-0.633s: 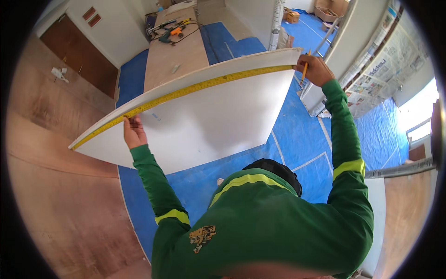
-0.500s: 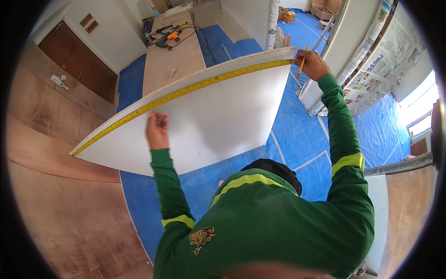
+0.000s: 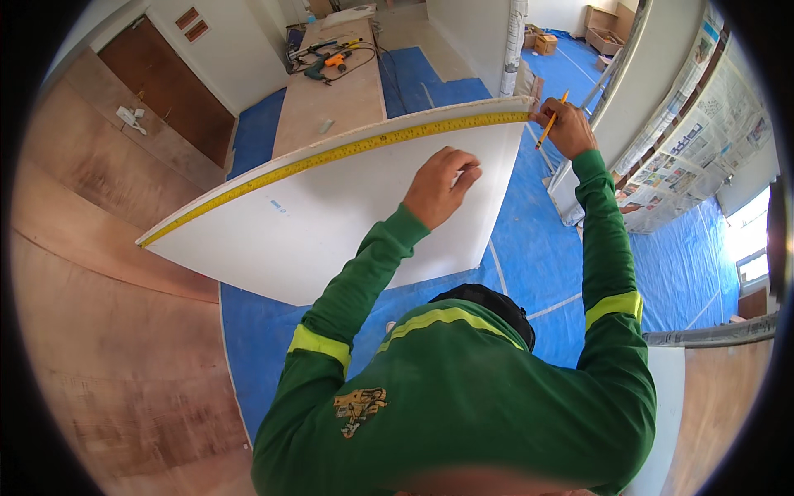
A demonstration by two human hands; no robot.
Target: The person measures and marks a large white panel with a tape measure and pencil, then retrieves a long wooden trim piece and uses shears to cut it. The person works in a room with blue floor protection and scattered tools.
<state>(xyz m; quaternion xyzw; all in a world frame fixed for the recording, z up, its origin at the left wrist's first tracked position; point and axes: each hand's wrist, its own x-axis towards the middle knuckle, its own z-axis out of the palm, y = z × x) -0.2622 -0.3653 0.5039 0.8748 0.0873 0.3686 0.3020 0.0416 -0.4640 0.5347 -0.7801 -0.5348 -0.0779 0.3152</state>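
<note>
A white board stands tilted in front of me. A yellow tape measure's blade lies stretched along its long upper edge, from the left corner to the right one. At the right corner my right hand is closed on the tape's end, with an orange pencil held between its fingers. My left hand hovers over the right half of the board, below the tape, fingers loosely curled and apart. Nothing shows in it.
Beyond the board a long plywood sheet carries an orange-and-green power drill and cables. Blue sheeting covers the floor. Plywood panels line the left side. A newspaper-covered panel stands at right, near a ladder.
My left hand has moved right along the board, from its left part toward the right end. My right hand stays at the tape's end with the pencil. The view has shifted slightly.
</note>
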